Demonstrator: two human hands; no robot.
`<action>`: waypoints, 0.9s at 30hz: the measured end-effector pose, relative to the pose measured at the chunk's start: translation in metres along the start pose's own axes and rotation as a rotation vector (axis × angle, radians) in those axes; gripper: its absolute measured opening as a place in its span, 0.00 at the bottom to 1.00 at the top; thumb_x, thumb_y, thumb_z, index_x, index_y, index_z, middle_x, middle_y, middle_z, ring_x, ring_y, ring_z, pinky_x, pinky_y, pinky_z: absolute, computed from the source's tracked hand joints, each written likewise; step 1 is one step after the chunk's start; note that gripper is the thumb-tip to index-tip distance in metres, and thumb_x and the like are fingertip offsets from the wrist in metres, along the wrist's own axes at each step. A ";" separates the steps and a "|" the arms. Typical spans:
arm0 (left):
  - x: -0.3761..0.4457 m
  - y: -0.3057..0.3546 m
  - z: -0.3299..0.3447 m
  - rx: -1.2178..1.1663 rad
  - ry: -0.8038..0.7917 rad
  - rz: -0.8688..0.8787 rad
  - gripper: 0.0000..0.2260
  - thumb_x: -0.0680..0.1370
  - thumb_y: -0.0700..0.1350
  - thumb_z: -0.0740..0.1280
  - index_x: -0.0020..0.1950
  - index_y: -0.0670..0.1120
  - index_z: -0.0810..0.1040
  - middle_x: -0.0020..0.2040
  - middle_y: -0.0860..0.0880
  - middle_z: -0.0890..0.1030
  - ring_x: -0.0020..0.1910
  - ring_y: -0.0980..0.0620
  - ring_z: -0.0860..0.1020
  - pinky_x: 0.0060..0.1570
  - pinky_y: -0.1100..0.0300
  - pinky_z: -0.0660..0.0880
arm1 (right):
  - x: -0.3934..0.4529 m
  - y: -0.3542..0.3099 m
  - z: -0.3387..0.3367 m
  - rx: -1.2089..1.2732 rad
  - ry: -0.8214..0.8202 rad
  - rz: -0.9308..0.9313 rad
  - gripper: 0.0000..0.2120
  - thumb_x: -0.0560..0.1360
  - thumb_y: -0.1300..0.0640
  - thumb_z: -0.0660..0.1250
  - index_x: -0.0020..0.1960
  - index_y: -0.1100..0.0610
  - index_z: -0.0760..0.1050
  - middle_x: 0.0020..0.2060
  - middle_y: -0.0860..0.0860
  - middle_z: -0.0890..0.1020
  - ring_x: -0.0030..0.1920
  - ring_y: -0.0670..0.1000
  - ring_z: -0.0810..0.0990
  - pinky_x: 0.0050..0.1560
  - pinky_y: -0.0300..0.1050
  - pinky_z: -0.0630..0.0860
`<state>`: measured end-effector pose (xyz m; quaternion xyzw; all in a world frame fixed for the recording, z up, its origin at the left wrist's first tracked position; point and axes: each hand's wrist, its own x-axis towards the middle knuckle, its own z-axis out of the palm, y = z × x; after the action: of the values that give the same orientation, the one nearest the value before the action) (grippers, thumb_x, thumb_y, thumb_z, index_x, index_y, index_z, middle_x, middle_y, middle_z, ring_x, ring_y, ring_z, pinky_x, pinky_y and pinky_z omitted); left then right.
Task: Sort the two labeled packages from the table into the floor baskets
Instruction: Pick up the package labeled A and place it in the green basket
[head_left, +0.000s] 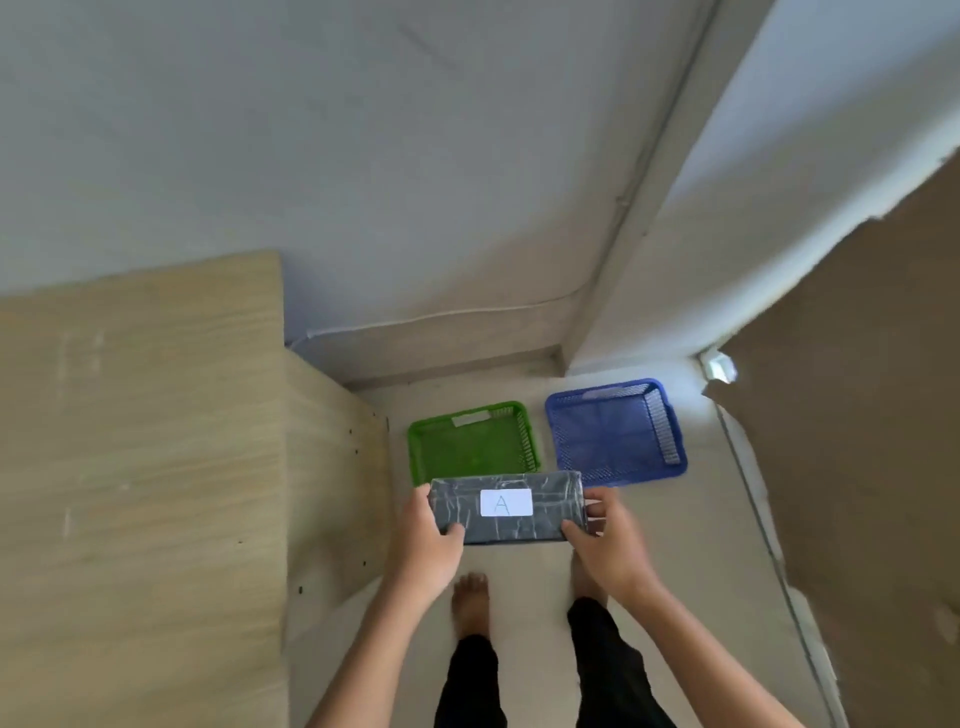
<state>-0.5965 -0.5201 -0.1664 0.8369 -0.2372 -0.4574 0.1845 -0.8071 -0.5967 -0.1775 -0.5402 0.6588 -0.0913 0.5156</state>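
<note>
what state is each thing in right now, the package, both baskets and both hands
package: held in the air in front of the baskets, white label marked A facing up
green basket: on the floor, nothing in it
blue basket: on the floor right of the green one, nothing in it
left hand: fingers closed on the package's left end
right hand: fingers closed on the package's right end

Package (506, 506) held in the air between left hand (428, 535) and right hand (608, 540), one at each end, label (506, 502) on top. Two baskets on floor (727, 519) beyond it, side by side: one basket (475, 441) left, other basket (615, 431) right, apart. Table (140, 467) at left. Bare feet below package.
</note>
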 end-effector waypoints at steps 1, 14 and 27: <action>0.008 -0.006 0.004 -0.016 0.010 -0.028 0.27 0.77 0.40 0.67 0.75 0.45 0.65 0.69 0.45 0.76 0.65 0.44 0.77 0.66 0.46 0.74 | 0.013 0.004 0.004 -0.002 -0.030 0.004 0.17 0.70 0.67 0.75 0.48 0.49 0.73 0.38 0.45 0.80 0.36 0.42 0.79 0.34 0.28 0.73; 0.210 -0.137 0.136 -0.142 0.180 -0.115 0.19 0.76 0.38 0.72 0.66 0.46 0.75 0.52 0.57 0.81 0.52 0.56 0.83 0.48 0.65 0.76 | 0.222 0.152 0.126 -0.113 -0.153 -0.064 0.17 0.69 0.67 0.76 0.55 0.56 0.77 0.37 0.40 0.79 0.37 0.39 0.79 0.37 0.21 0.70; 0.446 -0.255 0.235 -0.004 0.306 -0.059 0.19 0.77 0.41 0.72 0.68 0.42 0.75 0.61 0.43 0.82 0.60 0.44 0.81 0.60 0.44 0.78 | 0.413 0.271 0.293 -0.224 -0.238 -0.141 0.18 0.77 0.63 0.66 0.65 0.50 0.75 0.48 0.45 0.79 0.43 0.46 0.76 0.36 0.33 0.68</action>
<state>-0.5297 -0.5850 -0.7236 0.9032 -0.1808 -0.3301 0.2065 -0.6993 -0.6934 -0.7337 -0.6461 0.5596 0.0112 0.5190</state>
